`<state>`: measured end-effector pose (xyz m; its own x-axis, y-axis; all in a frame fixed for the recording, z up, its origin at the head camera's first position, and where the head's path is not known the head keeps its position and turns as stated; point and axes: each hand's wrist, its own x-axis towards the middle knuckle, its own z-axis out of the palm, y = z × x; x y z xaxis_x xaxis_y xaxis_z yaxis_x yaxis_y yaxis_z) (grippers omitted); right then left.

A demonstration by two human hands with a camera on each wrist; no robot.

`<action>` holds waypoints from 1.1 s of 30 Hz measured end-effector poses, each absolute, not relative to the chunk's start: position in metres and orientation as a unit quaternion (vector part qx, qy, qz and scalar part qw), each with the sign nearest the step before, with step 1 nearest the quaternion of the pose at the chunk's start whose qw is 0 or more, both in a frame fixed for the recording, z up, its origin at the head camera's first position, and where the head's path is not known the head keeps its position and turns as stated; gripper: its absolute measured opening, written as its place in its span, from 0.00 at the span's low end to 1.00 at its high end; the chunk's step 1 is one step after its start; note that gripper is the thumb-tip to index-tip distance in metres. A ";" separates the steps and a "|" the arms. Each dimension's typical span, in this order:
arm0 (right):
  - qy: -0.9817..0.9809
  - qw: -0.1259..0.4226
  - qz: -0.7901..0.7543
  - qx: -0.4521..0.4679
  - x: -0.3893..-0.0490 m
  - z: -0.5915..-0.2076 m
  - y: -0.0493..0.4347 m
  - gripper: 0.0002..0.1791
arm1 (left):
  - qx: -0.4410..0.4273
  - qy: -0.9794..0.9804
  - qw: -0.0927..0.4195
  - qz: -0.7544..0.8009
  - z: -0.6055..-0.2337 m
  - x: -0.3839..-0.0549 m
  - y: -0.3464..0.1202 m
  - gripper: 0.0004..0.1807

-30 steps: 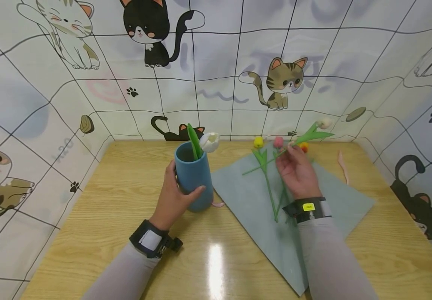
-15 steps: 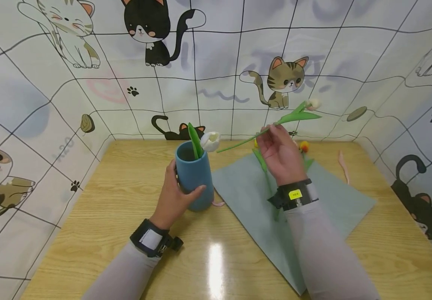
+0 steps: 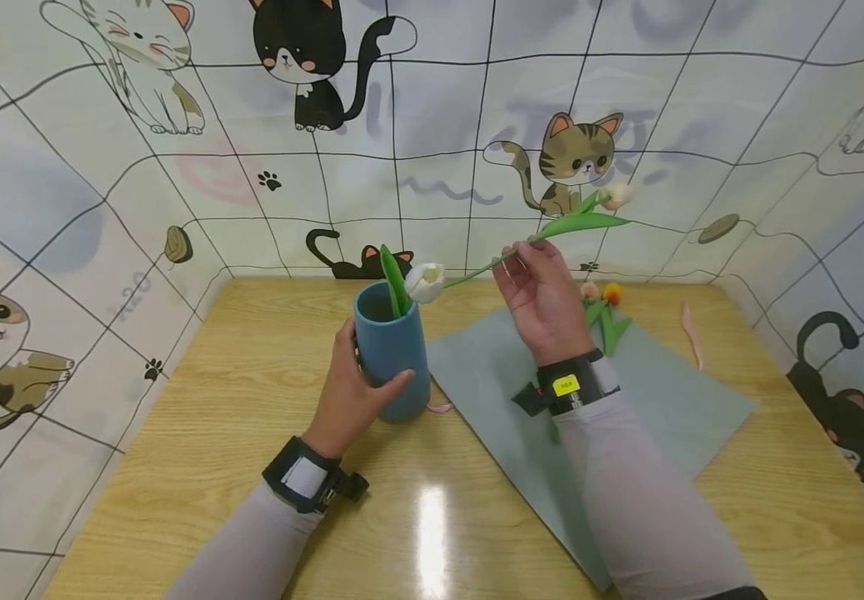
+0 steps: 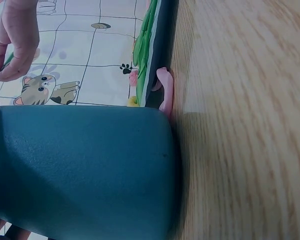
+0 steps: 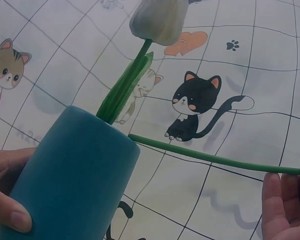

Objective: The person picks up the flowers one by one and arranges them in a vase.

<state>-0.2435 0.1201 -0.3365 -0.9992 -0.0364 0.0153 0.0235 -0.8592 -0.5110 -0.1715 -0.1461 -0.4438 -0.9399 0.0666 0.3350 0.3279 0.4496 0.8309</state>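
Note:
My left hand point(image 3: 352, 387) grips a blue vase point(image 3: 392, 358) from its left side, thumb across the front. A white tulip point(image 3: 426, 283) with a green leaf stands in the vase and leans right over the rim. Raised to the right, my right hand point(image 3: 547, 308) pinches the stem of another tulip point(image 3: 580, 223). Its pale pinkish-white bloom points up and right, while the stem slants down left toward the vase. In the right wrist view the bare stem end point(image 5: 135, 138) shows right at the vase's rim. The white bloom covers that end in the head view.
On the wooden table point(image 3: 267, 333), a grey-green sheet point(image 3: 656, 400) lies right of the vase. An orange-yellow tulip point(image 3: 611, 293) and a pink one point(image 3: 589, 291) rest at its back, partly behind my hand. One pink strip point(image 3: 691, 333) lies at the right, another point(image 3: 441, 407) beside the vase's base.
My right hand has lifted the tulip off to the left and up from over the sheet, bringing its stem end to the vase. My left hand and the vase stay in place.

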 end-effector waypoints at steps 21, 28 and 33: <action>0.358 0.024 -0.932 -0.048 -0.234 -0.335 0.081 0.08 | -0.106 -0.846 0.121 -0.508 -0.441 -0.171 -0.145 0.60; 0.382 0.015 -0.922 -0.062 -0.233 -0.335 0.071 0.07 | -0.100 -0.846 0.112 -0.511 -0.439 -0.170 -0.144 0.61; 0.404 -0.005 -0.911 -0.086 -0.234 -0.331 0.068 0.07 | -0.099 -0.849 0.113 -0.506 -0.439 -0.171 -0.145 0.61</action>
